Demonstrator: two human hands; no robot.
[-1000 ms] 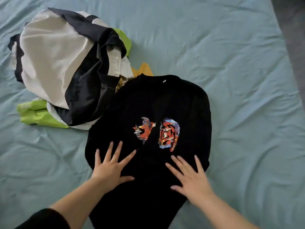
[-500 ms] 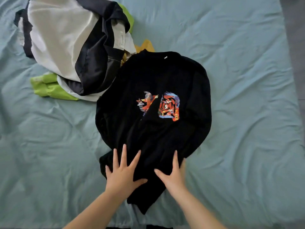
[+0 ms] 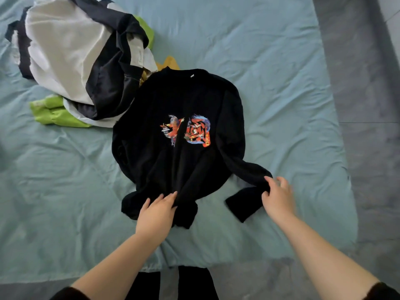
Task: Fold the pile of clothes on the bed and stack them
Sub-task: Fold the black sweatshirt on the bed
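- far left on my feed: the unfolded pile of clothes (image 3: 71, 61), a smooth off-white garment with dark navy panels bunched into a lumpy heap at the top-left of the bed
- a lime green piece (image 3: 54, 113) pokes out from under the pile's near edge, soft and crumpled
- a small mustard-yellow corner (image 3: 171, 62) peeks out between the pile and the collar of the next item
- middle of the bed: the black sweatshirt (image 3: 179, 126), matte knit, lying front up and roundish in outline, collar away from me, with a red-orange and blue print (image 3: 188, 132) on the chest split by a crease
- left hand (image 3: 157, 215) lies on the bunched hem, fingers fairly straight and flat on the fabric, gripping nothing
- right hand (image 3: 278, 199), a bit blurred, has fingers curled round and pinching the sleeve (image 3: 244, 202), which is pulled out to the right with its cuff hanging loose
- everything sits on a pale teal bed sheet (image 3: 281, 83), wrinkled all over
- grey floor (image 3: 368, 105) runs along the right side and the near edge
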